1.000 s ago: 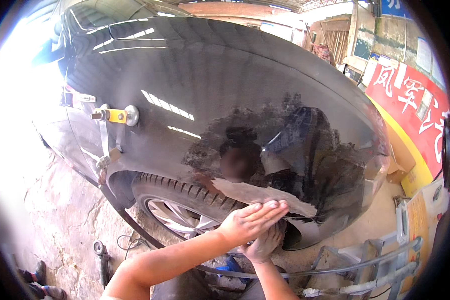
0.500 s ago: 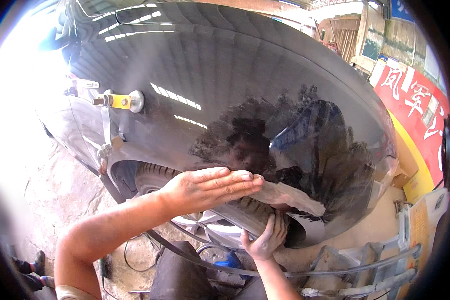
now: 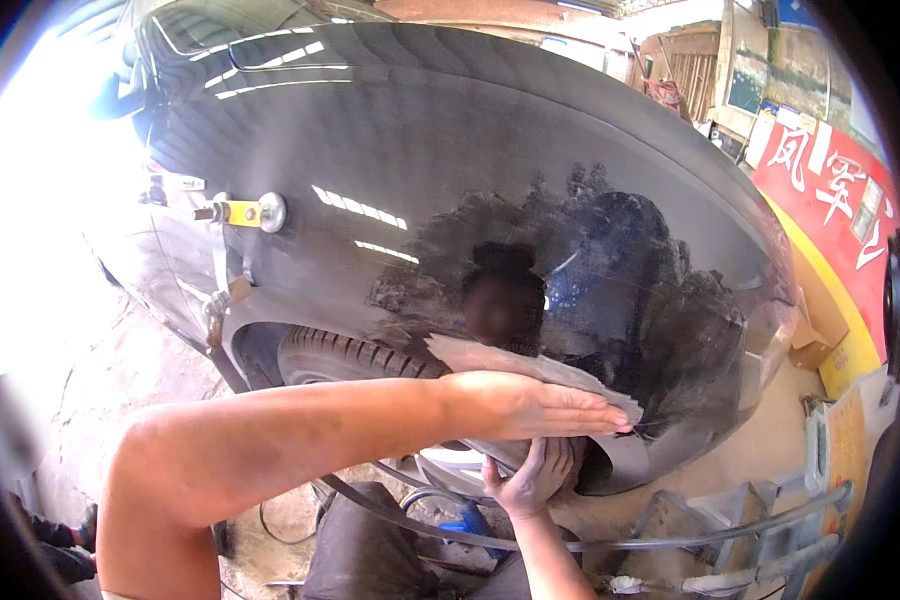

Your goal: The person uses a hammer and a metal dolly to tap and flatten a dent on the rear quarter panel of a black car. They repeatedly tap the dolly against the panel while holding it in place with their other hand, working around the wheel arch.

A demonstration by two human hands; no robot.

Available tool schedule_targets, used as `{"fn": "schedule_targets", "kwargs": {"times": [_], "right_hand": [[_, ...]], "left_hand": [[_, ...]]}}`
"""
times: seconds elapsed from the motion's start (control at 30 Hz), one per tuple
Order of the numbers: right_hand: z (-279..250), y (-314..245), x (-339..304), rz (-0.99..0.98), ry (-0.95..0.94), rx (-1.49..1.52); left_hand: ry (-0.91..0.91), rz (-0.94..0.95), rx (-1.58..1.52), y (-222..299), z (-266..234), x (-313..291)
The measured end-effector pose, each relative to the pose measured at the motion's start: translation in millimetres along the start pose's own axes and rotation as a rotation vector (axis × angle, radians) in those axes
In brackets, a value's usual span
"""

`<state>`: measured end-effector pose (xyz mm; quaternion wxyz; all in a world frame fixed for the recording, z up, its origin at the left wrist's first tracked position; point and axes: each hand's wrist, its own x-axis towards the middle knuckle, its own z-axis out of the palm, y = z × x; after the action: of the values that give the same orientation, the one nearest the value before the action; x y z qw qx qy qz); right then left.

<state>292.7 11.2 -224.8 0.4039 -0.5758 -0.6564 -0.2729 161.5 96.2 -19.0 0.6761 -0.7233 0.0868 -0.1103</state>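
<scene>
My left hand (image 3: pixel 530 405) lies flat, fingers straight and side by side, along the lower edge of a matte grey strip (image 3: pixel 510 358) on the dark car's wheel arch. Its fingertips reach the strip's right end. Below it, my right hand (image 3: pixel 532 482) is turned up with thumb apart and fingers stretched toward the arch edge beside the tyre; its fingertips are partly covered. I see nothing held in either hand. The glossy dark fender (image 3: pixel 450 130) carries dusty smudges and a person's reflection above the strip. Part of the tyre (image 3: pixel 355 352) is hidden by my left forearm.
A yellow bracket with a round metal foot (image 3: pixel 245 213) sits on the fender at left. A hose (image 3: pixel 670 543) crosses low in front of me, near a metal stand (image 3: pixel 750 520). Cardboard (image 3: pixel 818 330) and a red-and-yellow board (image 3: pixel 820 200) stand at right.
My left hand has slid right and slightly down along the grey strip, uncovering the strip's left part. My right hand stays at nearly the same spot.
</scene>
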Motion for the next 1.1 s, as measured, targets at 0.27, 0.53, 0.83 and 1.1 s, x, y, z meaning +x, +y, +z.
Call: {"fn": "schedule_targets", "kwargs": {"times": [0.27,0.53,0.83,1.1], "right_hand": [[-8.1,-1.1,7.0,-0.021,0.017,0.013],[-15.0,-3.7,11.3,-0.027,-0.009,-0.015],[-11.1,-3.9,9.4,-0.021,0.003,-0.007],[-8.3,-3.5,7.3,-0.027,0.011,-0.034]], "left_hand": [[-0.039,-0.162,-0.059,-24.0,-10.9,-63.0],[-0.13,-0.243,0.02,-14.1,-10.6,-102.5],[-0.27,-0.379,-0.203,0.0,-30.0,-134.9],[-0.199,-0.488,-0.278,12.9,-33.4,-93.6]]}}
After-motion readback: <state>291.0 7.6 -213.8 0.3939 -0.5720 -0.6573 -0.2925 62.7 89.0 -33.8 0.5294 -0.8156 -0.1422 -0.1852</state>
